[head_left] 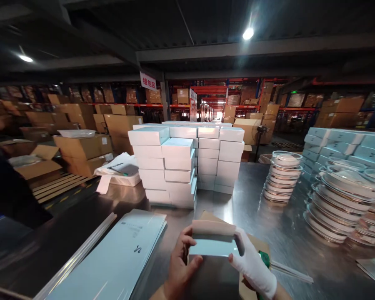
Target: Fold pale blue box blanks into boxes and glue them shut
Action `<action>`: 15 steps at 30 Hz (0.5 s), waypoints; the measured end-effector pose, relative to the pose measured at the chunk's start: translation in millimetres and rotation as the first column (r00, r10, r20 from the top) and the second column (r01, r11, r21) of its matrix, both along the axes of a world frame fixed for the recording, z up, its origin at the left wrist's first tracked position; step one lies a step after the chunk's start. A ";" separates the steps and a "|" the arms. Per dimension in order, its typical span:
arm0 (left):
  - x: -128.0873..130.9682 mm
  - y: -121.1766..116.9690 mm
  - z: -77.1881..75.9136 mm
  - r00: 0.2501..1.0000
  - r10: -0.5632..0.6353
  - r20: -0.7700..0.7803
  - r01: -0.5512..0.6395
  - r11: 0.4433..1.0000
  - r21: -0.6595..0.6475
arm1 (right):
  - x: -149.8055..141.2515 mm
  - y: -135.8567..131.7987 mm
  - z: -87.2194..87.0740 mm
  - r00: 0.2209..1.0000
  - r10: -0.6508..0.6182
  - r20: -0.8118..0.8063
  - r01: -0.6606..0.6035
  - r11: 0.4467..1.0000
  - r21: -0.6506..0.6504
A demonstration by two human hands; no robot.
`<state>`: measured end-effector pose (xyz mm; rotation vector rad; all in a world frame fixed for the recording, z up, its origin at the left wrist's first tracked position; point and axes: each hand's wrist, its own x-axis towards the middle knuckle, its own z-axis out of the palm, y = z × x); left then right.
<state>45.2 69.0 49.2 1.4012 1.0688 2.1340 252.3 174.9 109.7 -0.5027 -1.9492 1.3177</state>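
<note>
1. Both hands are closed on one small pale-blue folded cardboard box blank (213, 245), held just above the steel counter (268, 216) in front of the body: the bare left hand (183, 260) pinches its left edge between thumb and fingers, and the right hand (253, 266), wrapped in a white glove, grips its right edge.
2. The brown inner flap of the blank is seen raised at the top; folding appears to be the step in hand, and it is best done along the pressed crease, so that the panel is not kinked.
3. Even pressure should be kept on both edges, since thin card is likely to bow if squeezed harder on one side.
4. The blank should be kept square to the body, with fingertips clear of the fold line.
5. A stack of flat pale-blue printed sheets (118, 254) lies near, to the left on the counter.
6. A pile of finished white-and-blue boxes (181, 166) stands behind, and stacks of round clear-lidded dishes (283, 177) stand to the right; elbows should be kept clear of them.
</note>
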 end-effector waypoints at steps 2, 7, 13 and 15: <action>-3.6 2.4 4.2 1.000 -0.015 -0.010 0.016 0.995 0.103 | 11.0 3.9 -11.2 0.997 -0.061 0.057 0.053 0.991 0.124; -22.6 1.4 16.8 0.952 -0.127 -0.280 0.157 0.983 0.089 | 19.9 -4.5 -18.6 0.995 0.102 -0.013 -0.093 0.944 0.316; -27.3 -5.4 32.8 0.891 -0.192 -0.412 0.251 0.964 0.094 | 16.9 -9.1 -12.7 0.988 0.155 0.017 -0.148 0.897 0.417; -25.0 -5.6 35.9 0.895 -0.176 -0.410 0.242 0.964 0.114 | 18.7 -7.4 -17.2 0.992 0.122 0.022 -0.123 0.936 0.330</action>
